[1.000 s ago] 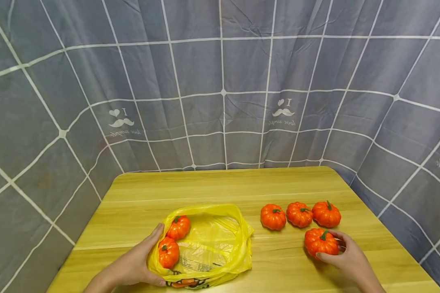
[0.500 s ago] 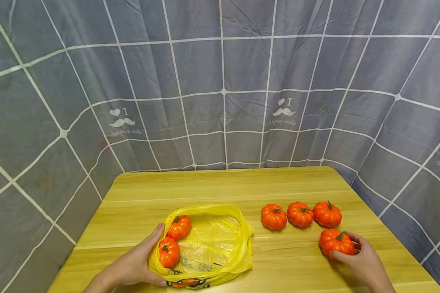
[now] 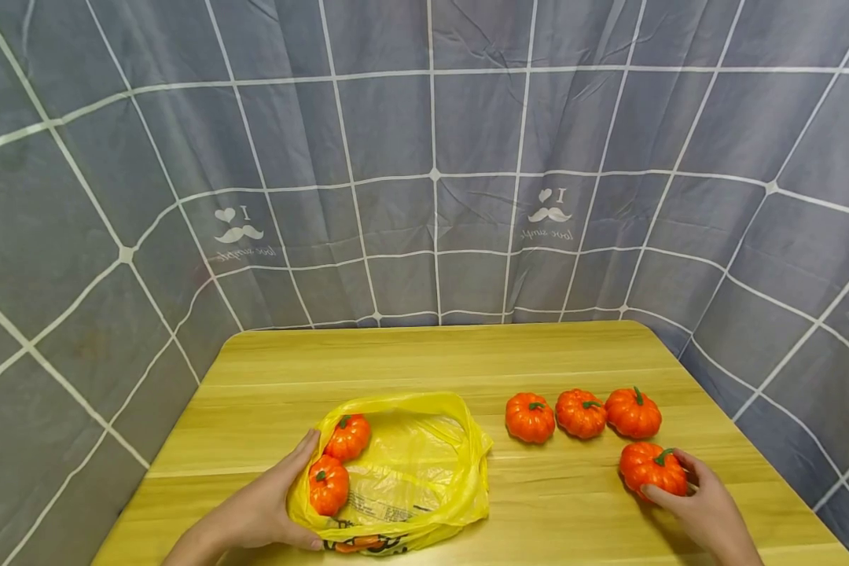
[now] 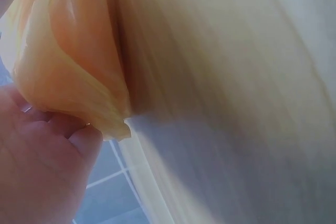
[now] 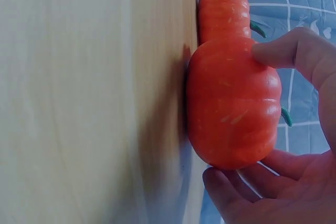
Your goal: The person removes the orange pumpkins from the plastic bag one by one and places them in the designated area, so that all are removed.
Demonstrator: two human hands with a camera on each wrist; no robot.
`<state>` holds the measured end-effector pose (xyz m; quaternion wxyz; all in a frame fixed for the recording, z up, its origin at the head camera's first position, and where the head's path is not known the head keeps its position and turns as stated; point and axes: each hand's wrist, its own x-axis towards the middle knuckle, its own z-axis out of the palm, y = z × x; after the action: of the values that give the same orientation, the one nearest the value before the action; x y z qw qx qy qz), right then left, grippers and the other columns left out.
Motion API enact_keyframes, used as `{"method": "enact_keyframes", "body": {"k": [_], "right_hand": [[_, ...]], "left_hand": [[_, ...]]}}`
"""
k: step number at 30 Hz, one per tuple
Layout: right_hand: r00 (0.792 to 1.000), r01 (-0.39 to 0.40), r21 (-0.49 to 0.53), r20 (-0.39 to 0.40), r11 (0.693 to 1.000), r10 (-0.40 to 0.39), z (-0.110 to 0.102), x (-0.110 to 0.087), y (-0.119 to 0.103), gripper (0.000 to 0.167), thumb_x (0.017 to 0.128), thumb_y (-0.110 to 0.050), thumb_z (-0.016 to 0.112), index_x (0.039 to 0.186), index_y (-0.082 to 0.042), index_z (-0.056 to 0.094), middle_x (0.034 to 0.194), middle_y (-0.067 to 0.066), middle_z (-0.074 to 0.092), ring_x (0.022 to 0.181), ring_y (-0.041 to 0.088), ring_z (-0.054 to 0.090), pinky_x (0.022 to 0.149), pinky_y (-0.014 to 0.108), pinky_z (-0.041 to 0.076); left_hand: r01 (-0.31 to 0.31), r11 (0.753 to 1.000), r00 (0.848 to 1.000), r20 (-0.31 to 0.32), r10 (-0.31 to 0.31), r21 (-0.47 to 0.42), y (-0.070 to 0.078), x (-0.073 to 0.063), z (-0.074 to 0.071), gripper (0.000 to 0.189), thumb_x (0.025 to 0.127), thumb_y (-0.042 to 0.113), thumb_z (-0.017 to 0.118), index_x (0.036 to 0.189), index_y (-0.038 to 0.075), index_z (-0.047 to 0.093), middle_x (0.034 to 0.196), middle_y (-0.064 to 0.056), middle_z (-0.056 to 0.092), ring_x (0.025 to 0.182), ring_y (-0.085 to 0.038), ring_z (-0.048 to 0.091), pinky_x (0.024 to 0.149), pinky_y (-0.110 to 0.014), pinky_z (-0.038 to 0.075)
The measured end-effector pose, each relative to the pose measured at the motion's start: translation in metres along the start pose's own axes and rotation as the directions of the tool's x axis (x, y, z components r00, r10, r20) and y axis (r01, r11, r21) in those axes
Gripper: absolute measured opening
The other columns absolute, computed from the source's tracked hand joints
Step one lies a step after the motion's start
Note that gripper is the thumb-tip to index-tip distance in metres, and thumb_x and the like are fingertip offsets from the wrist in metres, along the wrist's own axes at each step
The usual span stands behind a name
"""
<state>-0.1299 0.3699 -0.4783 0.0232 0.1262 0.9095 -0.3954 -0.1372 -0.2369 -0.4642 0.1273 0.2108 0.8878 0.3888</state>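
Observation:
My left hand (image 3: 272,501) grips the left side of a yellow plastic bag (image 3: 460,491), thumb at the near rim. The bag lies mouth up, with black printing on its near side. Inside it at the left are two small orange pumpkins: one farther back (image 3: 349,438), one nearer (image 3: 328,485). In the left wrist view the bag's film (image 4: 68,40) covers an orange shape beside my palm. On the right, my right hand (image 3: 707,499) holds an orange pumpkin (image 5: 231,103) with a green stem between thumb and fingers, low over the table or touching it; I cannot tell which.
Beyond the held pumpkin, a row of three more stands on the table: left (image 3: 530,418), middle (image 3: 581,414) and right (image 3: 633,413). The wooden table (image 3: 424,358) ends at a grey curtain (image 3: 396,181) with white grid lines.
My right hand has moved rightward with the pumpkin, mostly in the first half second. My left hand and the bag have stayed in place.

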Motion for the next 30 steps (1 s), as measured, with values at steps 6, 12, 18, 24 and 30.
{"method": "enact_keyframes", "body": {"k": [6, 12, 18, 24, 30], "right_hand": [[0.995, 0.071, 0.014, -0.068, 0.997, -0.070, -0.002, -0.004, -0.003, 0.110, 0.086, -0.035, 0.081, 0.153, 0.015, 0.010, 0.147, 0.048, 0.022, 0.128, 0.062, 0.032, 0.102, 0.057, 0.041], [0.951, 0.189, -0.043, -0.242, 0.981, -0.194, -0.002, -0.012, -0.022, 0.116, 0.077, -0.035, 0.088, 0.156, 0.010, 0.016, 0.147, 0.046, 0.027, 0.125, 0.064, 0.033, 0.095, 0.075, 0.033], [0.879, 0.307, -0.067, -0.364, 0.949, -0.309, 0.009, -0.011, -0.050, 0.113, 0.065, -0.030, 0.096, 0.153, 0.005, 0.033, 0.144, 0.039, 0.038, 0.123, 0.057, 0.039, 0.093, 0.073, 0.036], [0.845, 0.408, -0.089, -0.339, 0.909, -0.413, 0.021, -0.009, -0.066, 0.110, 0.062, -0.029, 0.098, 0.151, 0.000, 0.040, 0.146, 0.033, 0.042, 0.128, 0.057, 0.036, 0.098, 0.077, 0.030], [0.791, 0.527, -0.091, -0.311, 0.845, -0.527, 0.035, -0.009, -0.077, 0.105, 0.058, -0.025, 0.100, 0.147, -0.005, 0.048, 0.143, 0.026, 0.050, 0.128, 0.048, 0.044, 0.103, 0.063, 0.038]], "left_hand": [[-0.009, 1.000, 1.000, -0.003, 0.009, -0.004, -0.001, 0.000, 0.001, 0.140, 0.062, 0.049, 0.093, 0.161, 0.001, 0.006, 0.164, -0.026, 0.002, 0.147, -0.046, 0.009, 0.109, -0.023, 0.010], [-0.010, 1.000, 1.000, -0.001, 0.010, -0.007, 0.000, 0.000, 0.001, 0.139, 0.063, 0.049, 0.092, 0.161, 0.000, 0.006, 0.164, -0.026, 0.002, 0.147, -0.046, 0.009, 0.109, -0.024, 0.010], [0.002, 1.000, 1.000, -0.005, -0.002, -0.022, 0.001, -0.001, 0.000, 0.140, 0.062, 0.047, 0.093, 0.161, 0.001, 0.006, 0.164, -0.026, 0.002, 0.147, -0.047, 0.009, 0.109, -0.024, 0.010], [0.009, 1.000, 1.000, -0.001, -0.009, -0.016, 0.001, -0.001, 0.000, 0.139, 0.063, 0.048, 0.093, 0.161, 0.002, 0.005, 0.164, -0.025, 0.002, 0.148, -0.045, 0.008, 0.112, -0.034, 0.011], [0.009, 1.000, 1.000, 0.000, -0.009, -0.026, 0.002, -0.001, -0.001, 0.139, 0.063, 0.047, 0.093, 0.161, 0.002, 0.005, 0.165, -0.024, 0.001, 0.148, -0.045, 0.007, 0.111, -0.029, 0.010]]}}
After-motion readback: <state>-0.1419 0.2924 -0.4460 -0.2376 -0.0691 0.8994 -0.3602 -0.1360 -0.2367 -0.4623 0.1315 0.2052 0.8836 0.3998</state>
